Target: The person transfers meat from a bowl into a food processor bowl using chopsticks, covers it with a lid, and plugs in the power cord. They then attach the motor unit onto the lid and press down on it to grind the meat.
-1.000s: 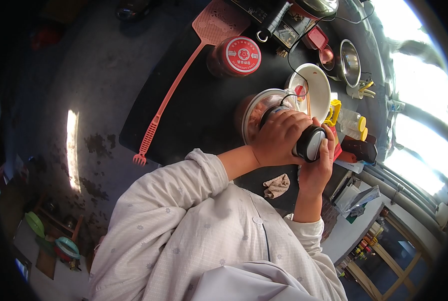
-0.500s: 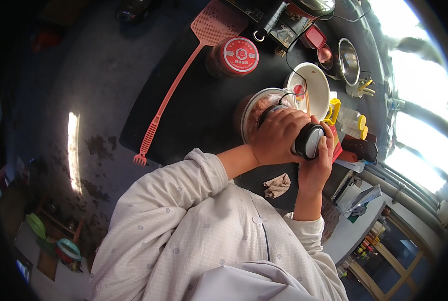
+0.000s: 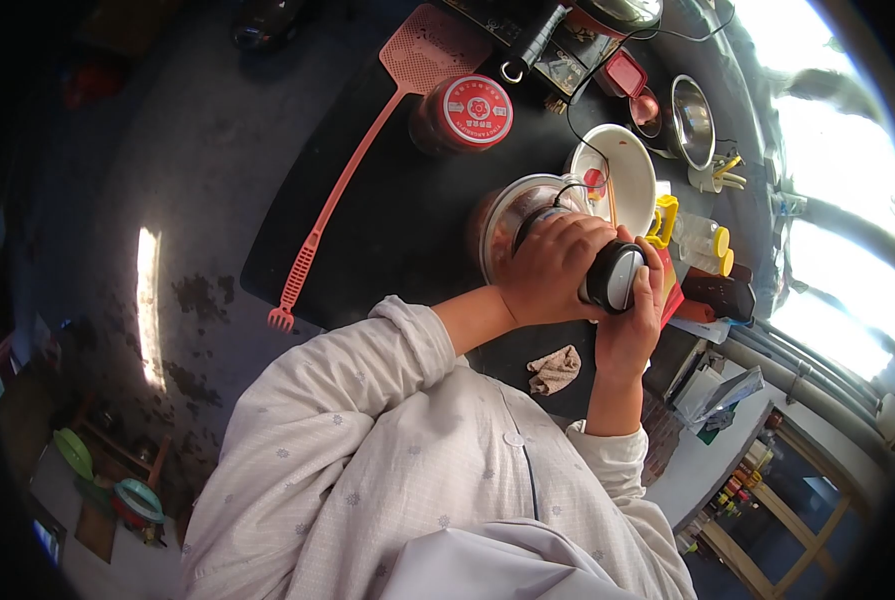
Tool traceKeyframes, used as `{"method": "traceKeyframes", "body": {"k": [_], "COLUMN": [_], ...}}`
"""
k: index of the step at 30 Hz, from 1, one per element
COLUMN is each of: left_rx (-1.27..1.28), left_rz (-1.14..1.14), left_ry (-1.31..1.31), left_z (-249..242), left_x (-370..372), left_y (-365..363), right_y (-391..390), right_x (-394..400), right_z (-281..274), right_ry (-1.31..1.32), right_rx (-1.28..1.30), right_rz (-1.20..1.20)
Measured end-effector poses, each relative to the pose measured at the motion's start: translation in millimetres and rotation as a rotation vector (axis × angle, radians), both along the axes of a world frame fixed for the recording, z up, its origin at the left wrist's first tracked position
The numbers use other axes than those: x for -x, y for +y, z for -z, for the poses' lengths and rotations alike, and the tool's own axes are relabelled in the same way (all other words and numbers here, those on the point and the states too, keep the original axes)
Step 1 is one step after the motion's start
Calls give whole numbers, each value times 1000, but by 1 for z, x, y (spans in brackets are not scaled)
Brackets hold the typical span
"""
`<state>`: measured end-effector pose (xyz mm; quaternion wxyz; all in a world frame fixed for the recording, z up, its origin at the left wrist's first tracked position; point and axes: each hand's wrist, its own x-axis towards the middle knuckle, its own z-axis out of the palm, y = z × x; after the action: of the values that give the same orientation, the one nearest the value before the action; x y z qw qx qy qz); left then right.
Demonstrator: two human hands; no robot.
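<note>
Both my hands are wrapped round the black motor head of an electric food chopper point(image 3: 615, 278), which has a silver top and a cord. My left hand point(image 3: 559, 262) lies over its near side with the fingers curled across it. My right hand point(image 3: 635, 325) grips the right side, its thumb along the edge of the top. Under the head sits a clear bowl point(image 3: 489, 232) with a pale rim; reddish food shows faintly inside. The hands hide much of the motor head and bowl.
A white bowl point(image 3: 622, 170) stands behind the chopper. A red-lidded jar point(image 3: 475, 112) and pink fly swatter point(image 3: 352, 190) are to the left. A crumpled cloth point(image 3: 554, 370) lies near my body. A metal bowl point(image 3: 692, 122) and yellow-capped jars point(image 3: 702, 243) are at right.
The pinkish food in the clear bowl looks lower and less distinct than before. My hands keep the same hold on the chopper with hardly any shift.
</note>
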<state>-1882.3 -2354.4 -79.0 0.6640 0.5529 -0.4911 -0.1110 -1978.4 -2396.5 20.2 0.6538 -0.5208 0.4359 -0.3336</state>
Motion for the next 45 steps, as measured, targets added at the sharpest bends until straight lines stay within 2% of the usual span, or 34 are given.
{"method": "traceKeyframes", "body": {"k": [14,21,27,34,45], "left_rx": [-35,-111,-62,-24,21], "left_rz": [29,50,35,45,43], "left_ry": [-16,-74,-49,-61,22], "left_z": [-3,-23,-22,-13,-11], "left_x": [0,-11,-10,-10,-11], "left_y": [0,2,0,-3,-3], "right_y": [-2,-19,-24,-35,-31], "right_x": [1,16,15,8,6], "right_z": [-6,-12,-27,-44,-35], "right_ry": [3,-17,175,387,389], "right_rx": [-27,-93,38,26,25], "right_rz": [-36,-191,-341,-508,-423]}}
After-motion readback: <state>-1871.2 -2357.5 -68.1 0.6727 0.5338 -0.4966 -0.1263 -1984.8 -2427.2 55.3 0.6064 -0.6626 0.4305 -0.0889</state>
